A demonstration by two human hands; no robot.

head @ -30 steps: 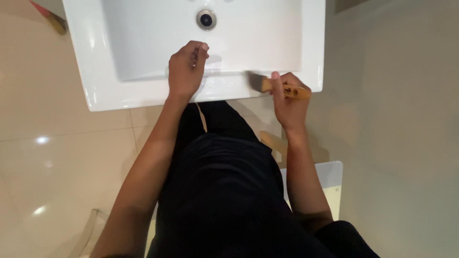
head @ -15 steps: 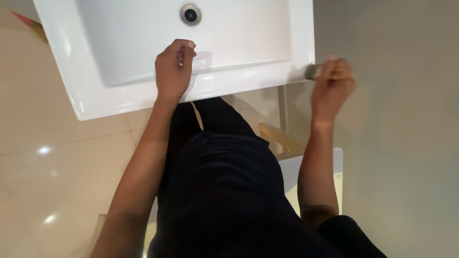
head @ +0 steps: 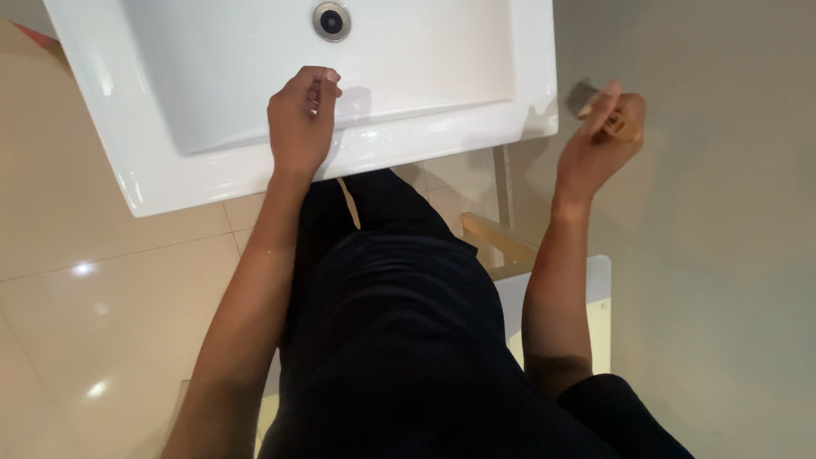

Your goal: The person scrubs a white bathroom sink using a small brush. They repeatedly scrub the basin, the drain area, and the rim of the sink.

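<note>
hands at a white washbasin, one resting on it, one holding a brush off to the side.

left hand (head: 299,127) lies on the front rim of the washbasin (head: 110,110), fingers curled loosely over the inner edge and closed on nothing, below the round metal drain (head: 331,20). right hand (head: 602,140) is raised in the air just past the basin's right front corner, clenched around the wooden handle of a small paintbrush (head: 605,109) whose dark bristles point back toward the basin without touching it. beige floor tiles (head: 102,280) lie below.
</note>
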